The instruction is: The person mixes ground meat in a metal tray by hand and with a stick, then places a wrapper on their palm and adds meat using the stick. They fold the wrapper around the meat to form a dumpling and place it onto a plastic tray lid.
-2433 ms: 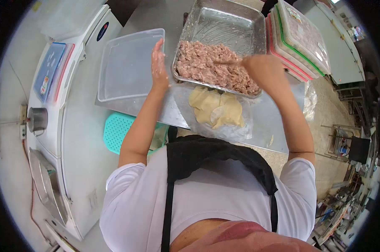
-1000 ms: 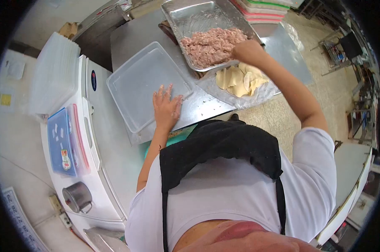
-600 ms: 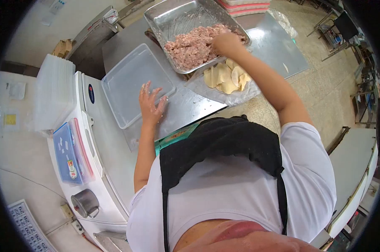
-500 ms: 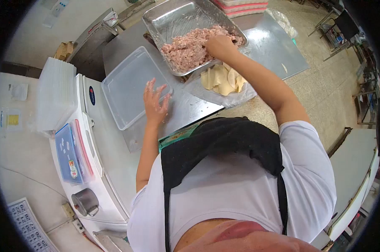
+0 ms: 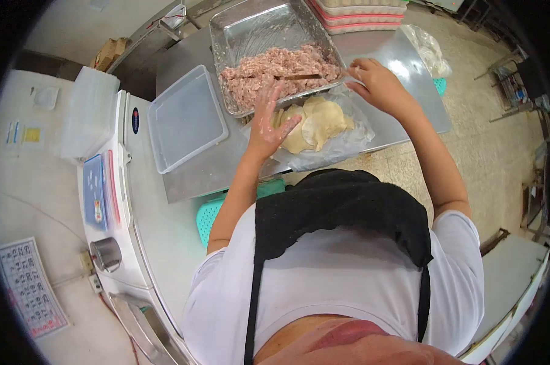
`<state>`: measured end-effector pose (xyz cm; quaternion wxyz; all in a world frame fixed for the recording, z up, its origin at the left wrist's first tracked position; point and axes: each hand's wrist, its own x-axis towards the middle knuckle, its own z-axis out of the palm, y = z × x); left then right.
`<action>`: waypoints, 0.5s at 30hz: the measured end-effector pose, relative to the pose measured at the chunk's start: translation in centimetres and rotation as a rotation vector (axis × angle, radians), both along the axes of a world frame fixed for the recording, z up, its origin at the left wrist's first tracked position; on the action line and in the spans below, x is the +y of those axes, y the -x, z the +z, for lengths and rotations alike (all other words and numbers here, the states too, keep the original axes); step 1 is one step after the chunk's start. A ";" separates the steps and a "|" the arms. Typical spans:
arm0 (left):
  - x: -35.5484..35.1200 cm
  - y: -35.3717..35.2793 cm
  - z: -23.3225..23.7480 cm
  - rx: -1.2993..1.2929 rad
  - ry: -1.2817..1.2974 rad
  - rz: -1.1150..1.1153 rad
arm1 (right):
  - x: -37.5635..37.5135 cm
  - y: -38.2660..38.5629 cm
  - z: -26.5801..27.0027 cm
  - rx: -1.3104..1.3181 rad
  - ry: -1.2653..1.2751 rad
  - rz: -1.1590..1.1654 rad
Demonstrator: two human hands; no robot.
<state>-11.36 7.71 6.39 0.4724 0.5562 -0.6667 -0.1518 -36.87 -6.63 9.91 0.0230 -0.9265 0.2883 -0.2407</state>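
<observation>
My left hand (image 5: 269, 125) is open, fingers spread and smeared with residue, over the left edge of the pale dough sheets (image 5: 323, 121) and near the tray's front rim. The dough lies on clear plastic (image 5: 359, 135). A metal tray (image 5: 250, 30) holds pink minced meat (image 5: 287, 61), with a thin brown stick (image 5: 299, 77) lying on the meat. My right hand (image 5: 378, 85) hovers by the tray's right front corner, above the steel table, fingers apart and nothing visible in them.
An empty clear plastic container (image 5: 186, 118) lies left of the tray on the steel table (image 5: 196, 182). Stacked trays with pink edges (image 5: 360, 21) and a plastic bag (image 5: 424, 52) are at the back right. A green basket (image 5: 208, 219) shows below the table's front edge.
My right hand has come out of the meat and moved right. My left hand has moved right from the plastic container to the dough. The stick on the meat is now in sight.
</observation>
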 end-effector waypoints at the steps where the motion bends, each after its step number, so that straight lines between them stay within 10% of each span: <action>1: -0.6 0.4 1.0 -0.135 0.024 0.031 | -0.3 1.1 -0.1 0.014 -0.052 0.016; 5: -2.7 -1.5 5.1 -0.318 0.199 0.081 | -1.4 3.8 0.0 -0.003 -0.193 0.023; 8: -4.9 -2.1 5.4 0.213 0.220 0.024 | -2.8 4.8 -1.2 -0.069 -0.251 0.020; 11: -4.8 -3.0 -0.7 -0.814 -0.191 0.477 | -3.1 5.0 -3.8 0.033 -0.364 0.038; 15: -1.5 2.3 -1.4 -0.619 0.008 0.325 | 0.0 5.9 -8.1 0.181 -0.468 0.221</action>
